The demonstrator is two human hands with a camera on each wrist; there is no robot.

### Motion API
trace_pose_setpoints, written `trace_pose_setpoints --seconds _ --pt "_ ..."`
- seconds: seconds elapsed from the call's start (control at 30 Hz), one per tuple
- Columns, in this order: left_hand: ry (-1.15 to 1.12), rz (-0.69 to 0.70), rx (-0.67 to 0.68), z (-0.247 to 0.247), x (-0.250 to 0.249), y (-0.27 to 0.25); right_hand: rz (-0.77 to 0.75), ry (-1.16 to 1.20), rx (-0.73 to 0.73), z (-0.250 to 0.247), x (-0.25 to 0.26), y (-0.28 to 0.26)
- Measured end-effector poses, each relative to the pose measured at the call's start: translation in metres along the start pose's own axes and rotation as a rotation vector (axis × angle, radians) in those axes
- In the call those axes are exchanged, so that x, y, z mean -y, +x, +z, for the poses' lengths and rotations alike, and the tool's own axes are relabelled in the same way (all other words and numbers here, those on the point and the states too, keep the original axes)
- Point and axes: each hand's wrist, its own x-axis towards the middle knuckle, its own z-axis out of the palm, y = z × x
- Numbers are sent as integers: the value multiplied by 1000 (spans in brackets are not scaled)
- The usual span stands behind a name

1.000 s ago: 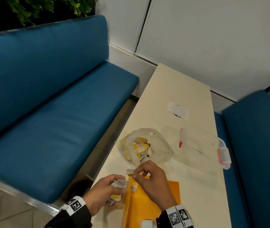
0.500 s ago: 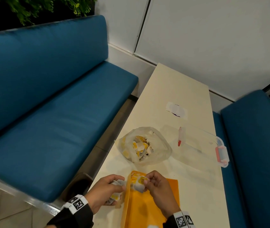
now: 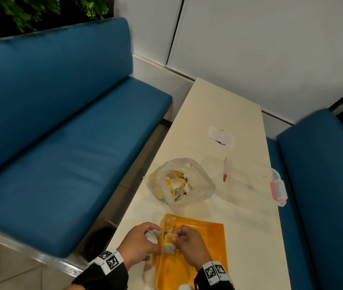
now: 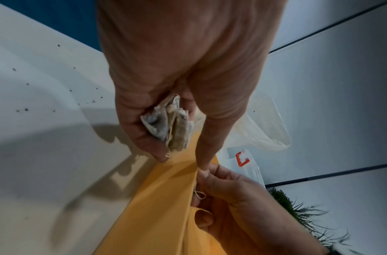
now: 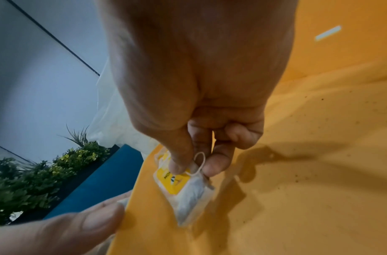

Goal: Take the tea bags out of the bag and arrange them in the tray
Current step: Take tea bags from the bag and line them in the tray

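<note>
- Right hand [image 3: 189, 245] pinches 1 tea bag [image 5: 183, 188] low at orange tray [image 3: 208, 237] wall;
- left hand [image 3: 139, 245] clutches spare tea bags [image 4: 168, 127];
- plastic bag [image 3: 179, 181] looks mostly full; early stage

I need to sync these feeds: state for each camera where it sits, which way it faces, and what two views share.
Head: worn high, looks down at table, both hands, plastic bag.
Left wrist: looks along left hand holding tea bags beside orange tray.
Right wrist: looks along right hand pinching one tea bag over the tray.
Shared: both wrist views show the tray and the other hand.
</note>
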Motion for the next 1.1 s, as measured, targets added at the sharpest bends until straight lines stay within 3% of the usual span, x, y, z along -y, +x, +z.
trace_pose_setpoints --seconds 0.6,0.87,1.1 --pt "-13 -20 -12 2 0 3 45 -47 -241 22 17 18" --pt "24 -18 17 1 0 3 51 -86 -295 25 23 15" --pt "-61 -8 56 -13 0 -4 65 18 -290 11 21 6"
